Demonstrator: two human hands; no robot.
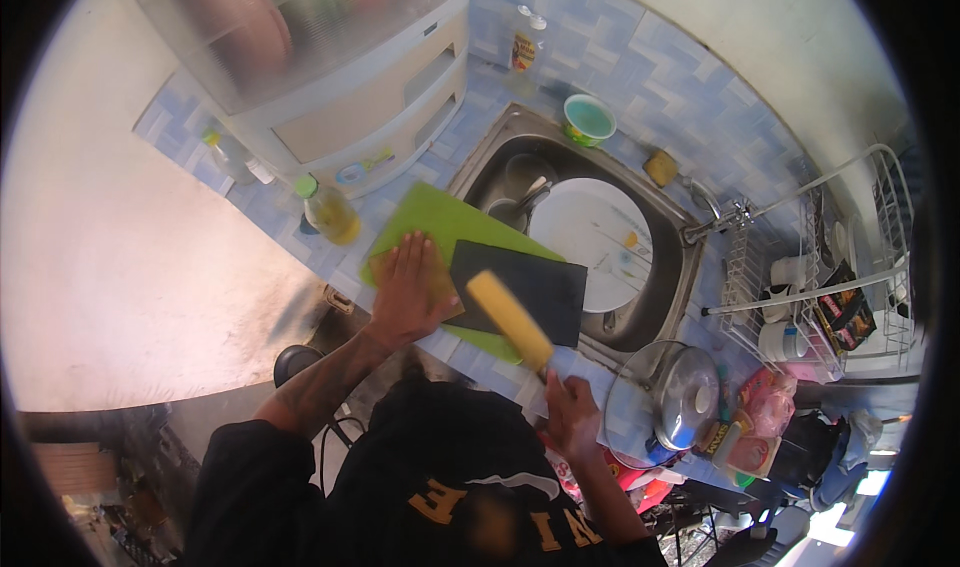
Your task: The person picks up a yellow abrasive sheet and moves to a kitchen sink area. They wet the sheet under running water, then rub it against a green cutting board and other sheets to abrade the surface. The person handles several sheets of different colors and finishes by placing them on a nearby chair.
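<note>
My left hand [408, 285] lies flat, fingers stretched out, on a flat brown piece [447, 305] that it mostly covers. Under that piece is a green cutting board [437, 207] on the counter. A dark grey rectangular slab [535, 285] also lies on the board, its right end reaching over the sink's edge. In my right hand [572, 413], closed, is the thin handle end of a long yellow tool [510, 317]. Its yellow part is rounded and slightly blurred, held above the slab's near edge; I cannot tell its exact kind.
A steel sink [683, 285] holds a large white plate [600, 217] and spoons. Beyond it stand a green tub [589, 120], a sponge [660, 167] and a faucet [705, 229]. Right are a pot lid [690, 397] and dish rack [735, 307]; left, a bottle [330, 210] and drawers [370, 117].
</note>
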